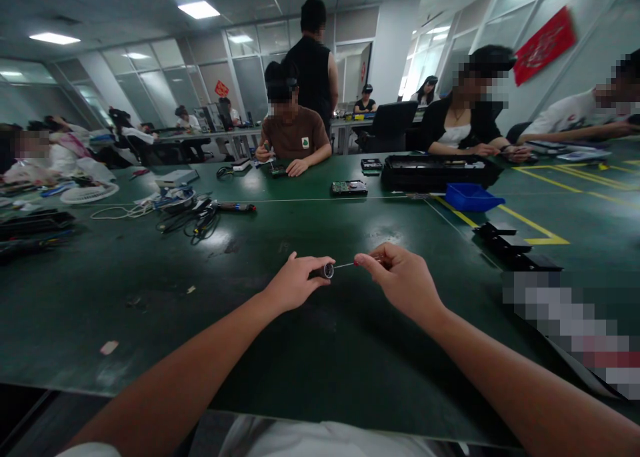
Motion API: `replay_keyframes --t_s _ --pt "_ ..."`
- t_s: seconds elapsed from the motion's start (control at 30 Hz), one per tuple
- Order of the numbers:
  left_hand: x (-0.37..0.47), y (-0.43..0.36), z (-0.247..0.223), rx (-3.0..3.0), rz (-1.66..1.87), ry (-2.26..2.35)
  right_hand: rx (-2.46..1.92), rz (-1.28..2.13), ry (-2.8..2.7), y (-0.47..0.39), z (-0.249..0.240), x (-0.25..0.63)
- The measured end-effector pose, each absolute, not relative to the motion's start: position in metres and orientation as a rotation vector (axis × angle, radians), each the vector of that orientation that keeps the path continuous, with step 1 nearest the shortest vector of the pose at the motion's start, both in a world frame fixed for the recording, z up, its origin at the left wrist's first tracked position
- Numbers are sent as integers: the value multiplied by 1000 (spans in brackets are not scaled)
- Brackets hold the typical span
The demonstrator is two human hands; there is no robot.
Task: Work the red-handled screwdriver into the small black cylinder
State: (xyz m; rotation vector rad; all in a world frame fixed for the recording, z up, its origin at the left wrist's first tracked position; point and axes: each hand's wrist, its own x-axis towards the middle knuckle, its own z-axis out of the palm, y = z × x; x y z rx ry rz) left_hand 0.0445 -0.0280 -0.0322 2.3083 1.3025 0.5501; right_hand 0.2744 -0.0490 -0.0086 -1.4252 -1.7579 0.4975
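Observation:
My left hand is closed round a dark cylindrical part, whose round, light-rimmed end faces me. My right hand grips a screwdriver by its reddish handle, mostly hidden by the fingers. The thin metal shaft points left, and its tip meets or lies just beside the rim of the cylinder; which of the two is too small to tell. Both hands are over the middle of the green table.
Cables lie at the left. A circuit board, a long black housing and a blue tray stand beyond my hands. Black brackets lie at right. A person works across the table.

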Motion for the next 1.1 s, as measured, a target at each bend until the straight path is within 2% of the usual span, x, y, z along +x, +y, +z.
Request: replay_keyframes --t_s 0.17,0.43,0.9,1.1 --pt "43 -26 -37 2354 516 1286 -1355 612 -1789 -50 -7 272" --pt "45 -27 -36 2325 577 1306 -1426 510 -1806 -44 -13 275" --pt "44 -28 -30 2255 640 1313 -1300 597 -1877 -47 -12 275" --pt "45 -26 -34 2265 639 1314 -1418 621 -1886 -43 -12 276"
